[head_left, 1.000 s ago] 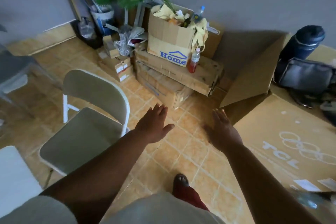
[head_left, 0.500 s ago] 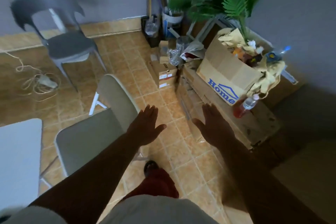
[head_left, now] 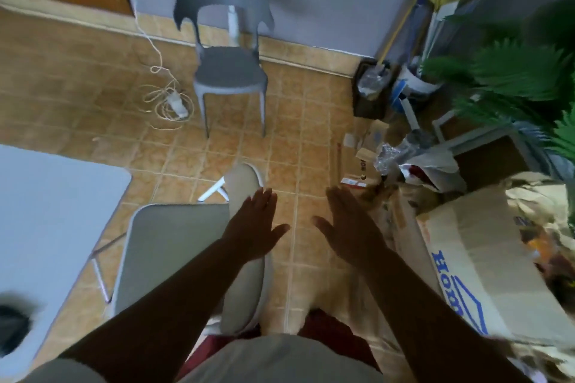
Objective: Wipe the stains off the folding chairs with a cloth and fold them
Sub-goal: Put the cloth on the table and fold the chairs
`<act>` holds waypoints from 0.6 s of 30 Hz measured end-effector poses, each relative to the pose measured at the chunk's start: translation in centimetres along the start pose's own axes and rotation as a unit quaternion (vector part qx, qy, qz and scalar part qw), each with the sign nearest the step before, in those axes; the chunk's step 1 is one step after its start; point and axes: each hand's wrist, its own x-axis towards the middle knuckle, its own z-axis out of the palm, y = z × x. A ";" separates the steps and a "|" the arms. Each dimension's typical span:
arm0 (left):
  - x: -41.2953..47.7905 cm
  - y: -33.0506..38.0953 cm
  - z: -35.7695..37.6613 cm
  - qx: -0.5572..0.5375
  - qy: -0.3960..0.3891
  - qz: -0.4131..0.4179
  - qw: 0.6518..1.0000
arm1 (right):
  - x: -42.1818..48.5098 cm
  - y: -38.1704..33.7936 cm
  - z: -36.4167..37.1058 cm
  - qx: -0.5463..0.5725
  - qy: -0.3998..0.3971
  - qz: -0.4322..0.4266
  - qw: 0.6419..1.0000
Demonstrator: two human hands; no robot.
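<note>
A beige folding chair (head_left: 174, 246) with a white frame stands unfolded right in front of me, its backrest (head_left: 242, 183) seen edge-on. My left hand (head_left: 253, 228) hovers flat with straight fingers just above the backrest's top edge; whether it touches is unclear. Over the bare tiles to the chair's right, my right hand (head_left: 348, 227) is held out flat and holds nothing. No cloth is visible.
A white table (head_left: 46, 205) fills the left. A dark grey plastic chair (head_left: 230, 68) stands ahead by the wall, with a coiled cable (head_left: 169, 102) beside it. Cardboard boxes (head_left: 485, 255), bags, a bin (head_left: 371, 87) and a green plant (head_left: 522, 71) crowd the right.
The view has swung left, bringing the grey chair and cable into sight. The folding chair now sits directly below my left arm. Both hands stay flat and holding nothing.
</note>
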 end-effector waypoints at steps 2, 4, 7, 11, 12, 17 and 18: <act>0.7 -1.5 0.5 -0.033 0.005 -0.074 0.997 | 4.1 -0.2 0.5 -0.010 -0.029 -0.072 0.997; 0.9 -2.9 1.1 -0.041 0.009 -0.144 0.989 | 8.7 -0.6 1.0 -0.011 -0.071 -0.139 0.988; 0.3 -3.7 2.0 -0.040 0.011 -0.239 0.970 | 14.3 -1.5 1.8 -0.022 -0.105 -0.237 0.966; -1.5 -2.0 3.6 -0.102 0.051 -0.385 0.916 | 18.8 -3.4 2.6 -0.034 -0.182 -0.360 0.914; -1.8 -1.2 3.9 -0.123 0.056 -0.411 0.901 | 19.6 -3.9 2.7 -0.046 -0.199 -0.390 0.898; -2.7 3.9 7.4 -0.210 0.079 -0.536 0.814 | 22.9 -5.9 4.5 -0.123 -0.260 -0.533 0.796; -2.9 5.1 8.3 -0.233 0.085 -0.562 0.789 | 23.2 -6.3 5.2 -0.143 -0.270 -0.561 0.769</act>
